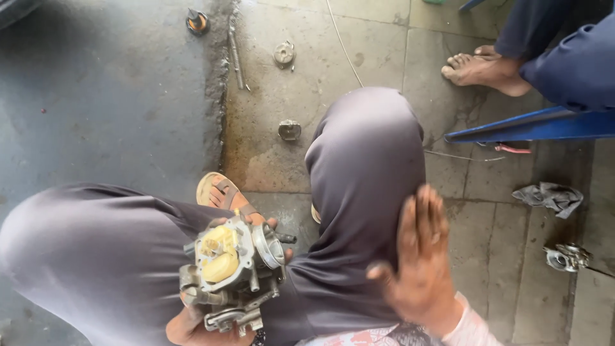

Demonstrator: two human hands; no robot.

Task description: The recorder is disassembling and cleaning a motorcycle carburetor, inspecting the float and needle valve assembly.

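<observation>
Single head-worn view, looking steeply down from above the person's own knees (365, 166). Close range: lap fills the lower frame. Concrete floor (288, 96) extends beyond the knees toward the top edge. No second view.

Seen from above, the person wears loose trousers (365, 173) of smooth grey-purple cloth that covers both knees in soft folds. Just left of the right knee, a tan open sandal (218, 191) with crossed straps shows on one foot. Below that knee, near the bottom edge, a pale pink sleeve cuff (471, 330) meets the wrist, beside cloth printed in red and dark shapes (378, 336).
</observation>
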